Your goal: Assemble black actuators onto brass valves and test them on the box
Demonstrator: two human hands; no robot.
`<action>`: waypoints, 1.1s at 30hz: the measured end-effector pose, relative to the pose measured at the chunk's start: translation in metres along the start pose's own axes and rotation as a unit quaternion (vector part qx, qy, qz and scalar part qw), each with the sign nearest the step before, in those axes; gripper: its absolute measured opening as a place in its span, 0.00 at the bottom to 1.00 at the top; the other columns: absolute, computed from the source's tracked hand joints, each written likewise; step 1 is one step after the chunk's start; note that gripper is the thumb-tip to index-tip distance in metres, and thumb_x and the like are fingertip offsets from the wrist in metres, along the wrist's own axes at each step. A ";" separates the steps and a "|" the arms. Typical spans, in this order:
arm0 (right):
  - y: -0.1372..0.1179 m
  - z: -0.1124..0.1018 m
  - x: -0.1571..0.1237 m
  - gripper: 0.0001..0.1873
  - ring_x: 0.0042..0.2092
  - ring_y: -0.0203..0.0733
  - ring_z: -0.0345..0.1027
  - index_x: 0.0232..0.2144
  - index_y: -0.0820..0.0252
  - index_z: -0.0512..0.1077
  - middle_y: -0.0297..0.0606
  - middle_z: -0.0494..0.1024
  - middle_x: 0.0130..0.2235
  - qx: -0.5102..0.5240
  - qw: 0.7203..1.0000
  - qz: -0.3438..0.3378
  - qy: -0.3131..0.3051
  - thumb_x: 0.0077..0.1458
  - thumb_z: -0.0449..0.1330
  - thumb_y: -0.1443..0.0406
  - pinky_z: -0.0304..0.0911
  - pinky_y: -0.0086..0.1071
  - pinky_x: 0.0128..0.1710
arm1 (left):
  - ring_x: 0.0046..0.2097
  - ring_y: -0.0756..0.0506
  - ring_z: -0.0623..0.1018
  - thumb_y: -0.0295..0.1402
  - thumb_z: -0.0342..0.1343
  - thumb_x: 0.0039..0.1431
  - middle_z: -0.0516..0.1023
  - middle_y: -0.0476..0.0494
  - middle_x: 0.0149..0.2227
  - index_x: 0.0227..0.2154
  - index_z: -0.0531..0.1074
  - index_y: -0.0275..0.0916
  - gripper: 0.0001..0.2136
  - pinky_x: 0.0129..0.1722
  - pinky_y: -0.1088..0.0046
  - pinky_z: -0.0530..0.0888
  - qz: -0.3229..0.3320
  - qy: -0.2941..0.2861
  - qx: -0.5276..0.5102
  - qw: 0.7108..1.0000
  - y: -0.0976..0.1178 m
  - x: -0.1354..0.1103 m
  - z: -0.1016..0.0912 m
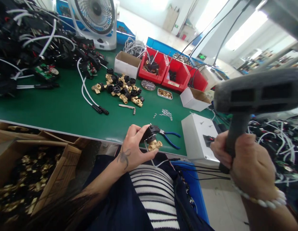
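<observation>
My left hand (133, 146) is closed on a small brass valve fitting with a black cap (152, 138), held at the near edge of the green table (64, 106). A thin white wire hangs from it. My right hand (245, 160) is wrapped round the handle of a grey power screwdriver (257, 96), raised at the right, apart from the fitting. Blue-handled pliers (170, 138) lie just right of the fitting. A pile of brass and black fittings (122, 89) sits mid-table.
A white box with a switch (197, 138) stands by the pliers. Red bins (175, 75), two cardboard boxes and a fan (96, 22) line the back. Black wired assemblies (31, 41) are heaped at left. A carton of brass parts (26, 183) sits below the table.
</observation>
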State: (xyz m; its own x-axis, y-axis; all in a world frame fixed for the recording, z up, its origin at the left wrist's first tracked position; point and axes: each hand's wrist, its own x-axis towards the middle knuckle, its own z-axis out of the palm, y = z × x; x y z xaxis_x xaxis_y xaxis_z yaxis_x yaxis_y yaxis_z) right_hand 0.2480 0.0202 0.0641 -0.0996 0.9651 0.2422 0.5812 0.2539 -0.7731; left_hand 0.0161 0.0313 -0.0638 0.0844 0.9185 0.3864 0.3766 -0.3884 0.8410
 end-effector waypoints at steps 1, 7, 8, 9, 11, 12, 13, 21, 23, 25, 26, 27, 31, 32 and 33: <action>0.002 0.003 -0.003 0.26 0.15 0.33 0.46 0.26 0.55 0.66 0.26 0.56 0.15 0.018 1.000 0.005 0.001 0.66 0.44 0.46 0.43 0.28 0.13 | 0.45 0.43 0.69 0.38 0.64 0.50 0.63 0.41 0.43 0.58 0.63 0.34 0.33 0.48 0.60 0.75 -0.002 0.000 -0.004 1.000 0.000 0.000 0.000; 0.006 0.013 -0.006 0.32 0.19 0.33 0.51 0.18 0.57 0.60 0.31 0.59 0.17 -0.133 0.965 0.072 -0.216 0.60 0.49 0.40 0.48 0.28 0.16 | 0.44 0.42 0.69 0.38 0.64 0.49 0.64 0.42 0.42 0.57 0.65 0.36 0.32 0.48 0.60 0.74 -0.001 -0.004 -0.006 1.000 0.001 0.000 0.000; 0.004 0.009 -0.005 0.32 0.19 0.33 0.51 0.18 0.57 0.61 0.30 0.59 0.17 -0.125 0.969 0.078 -0.201 0.60 0.48 0.40 0.47 0.28 0.16 | 0.44 0.42 0.69 0.38 0.64 0.50 0.64 0.42 0.42 0.57 0.65 0.35 0.32 0.48 0.60 0.74 0.003 -0.006 -0.004 1.000 0.001 0.000 0.001; 0.002 0.004 -0.004 0.31 0.18 0.33 0.49 0.19 0.57 0.62 0.30 0.58 0.16 -0.098 0.978 0.080 -0.167 0.61 0.47 0.40 0.45 0.28 0.15 | 0.44 0.42 0.69 0.38 0.64 0.50 0.64 0.41 0.42 0.57 0.65 0.33 0.32 0.48 0.60 0.74 0.006 -0.008 -0.001 1.000 0.001 0.000 0.001; -0.001 -0.002 -0.004 0.30 0.16 0.33 0.46 0.21 0.56 0.63 0.28 0.56 0.15 -0.030 0.994 0.078 -0.071 0.62 0.45 0.41 0.42 0.28 0.13 | 0.44 0.42 0.69 0.38 0.64 0.50 0.64 0.40 0.42 0.58 0.65 0.32 0.32 0.48 0.60 0.73 0.010 -0.009 0.005 1.000 0.001 0.001 0.001; -0.001 -0.002 -0.004 0.30 0.16 0.33 0.45 0.21 0.56 0.63 0.28 0.55 0.15 -0.009 0.996 0.078 -0.038 0.63 0.44 0.42 0.41 0.28 0.13 | 0.44 0.42 0.69 0.38 0.64 0.50 0.64 0.40 0.42 0.58 0.65 0.31 0.33 0.48 0.60 0.73 0.010 -0.008 0.006 1.000 0.001 0.001 0.001; 0.000 -0.001 -0.004 0.30 0.16 0.33 0.45 0.21 0.56 0.62 0.27 0.55 0.15 -0.011 0.996 0.077 -0.032 0.63 0.44 0.41 0.41 0.29 0.13 | 0.44 0.42 0.69 0.38 0.64 0.50 0.64 0.40 0.42 0.58 0.65 0.31 0.33 0.48 0.60 0.73 0.009 -0.007 0.006 1.000 0.001 0.002 0.001; 0.003 0.004 -0.005 0.32 0.18 0.33 0.48 0.19 0.57 0.61 0.29 0.57 0.16 -0.093 0.986 0.068 -0.120 0.61 0.46 0.40 0.44 0.29 0.16 | 0.44 0.42 0.68 0.38 0.64 0.49 0.65 0.40 0.42 0.57 0.66 0.31 0.32 0.48 0.60 0.73 0.018 -0.009 0.004 1.000 0.000 0.002 0.003; 0.004 0.002 -0.006 0.31 0.17 0.32 0.46 0.21 0.56 0.62 0.28 0.55 0.15 -0.009 0.997 0.056 -0.046 0.63 0.44 0.41 0.43 0.29 0.15 | 0.44 0.42 0.68 0.38 0.64 0.49 0.65 0.40 0.42 0.57 0.65 0.30 0.33 0.48 0.60 0.73 0.022 -0.008 0.009 1.000 0.000 0.002 0.003; 0.006 0.006 -0.007 0.31 0.17 0.33 0.48 0.21 0.57 0.62 0.29 0.56 0.15 -0.019 0.995 0.053 -0.080 0.62 0.44 0.40 0.44 0.29 0.16 | 0.43 0.42 0.68 0.38 0.64 0.49 0.65 0.40 0.41 0.57 0.66 0.30 0.33 0.47 0.61 0.73 0.025 -0.005 0.007 1.000 -0.001 0.002 0.003; 0.008 0.009 -0.007 0.32 0.18 0.33 0.50 0.20 0.57 0.62 0.30 0.58 0.16 -0.059 0.988 0.057 -0.129 0.61 0.45 0.39 0.44 0.29 0.17 | 0.43 0.42 0.68 0.38 0.64 0.49 0.65 0.41 0.41 0.57 0.66 0.30 0.32 0.47 0.61 0.73 0.024 -0.003 0.003 1.000 -0.001 0.003 0.003; 0.009 0.011 -0.007 0.33 0.19 0.33 0.51 0.19 0.58 0.61 0.31 0.59 0.16 -0.107 0.975 0.064 -0.181 0.59 0.47 0.38 0.45 0.29 0.18 | 0.43 0.42 0.68 0.38 0.64 0.50 0.65 0.41 0.41 0.57 0.66 0.31 0.32 0.47 0.62 0.73 0.021 -0.002 -0.001 1.000 -0.001 0.003 0.003; 0.011 0.007 -0.005 0.32 0.18 0.33 0.48 0.18 0.57 0.60 0.31 0.58 0.16 -0.116 0.978 0.055 -0.166 0.61 0.47 0.41 0.43 0.29 0.17 | 0.43 0.43 0.68 0.38 0.64 0.49 0.65 0.42 0.41 0.57 0.66 0.33 0.32 0.46 0.62 0.73 0.023 -0.006 -0.005 1.000 -0.001 0.005 0.004; 0.011 0.004 -0.006 0.31 0.17 0.32 0.47 0.18 0.57 0.61 0.30 0.57 0.16 -0.074 0.989 0.050 -0.122 0.62 0.46 0.42 0.42 0.30 0.16 | 0.43 0.43 0.68 0.38 0.64 0.49 0.65 0.41 0.41 0.57 0.66 0.32 0.32 0.46 0.62 0.72 0.026 -0.006 -0.001 1.000 0.000 0.005 0.004; 0.012 0.003 -0.006 0.31 0.17 0.32 0.46 0.19 0.56 0.61 0.29 0.56 0.15 -0.032 0.995 0.045 -0.078 0.63 0.44 0.42 0.41 0.30 0.15 | 0.43 0.43 0.68 0.37 0.64 0.48 0.65 0.41 0.41 0.57 0.66 0.31 0.32 0.46 0.62 0.72 0.029 -0.006 0.003 1.000 0.000 0.005 0.004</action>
State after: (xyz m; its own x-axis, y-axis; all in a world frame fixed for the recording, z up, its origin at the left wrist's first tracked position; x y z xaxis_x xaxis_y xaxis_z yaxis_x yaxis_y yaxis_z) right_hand 0.2530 0.0178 0.0520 -0.1657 0.9832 0.0761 0.6433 0.1662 -0.7474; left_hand 0.0200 0.0363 -0.0630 0.1177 0.8958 0.4287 0.3769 -0.4397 0.8152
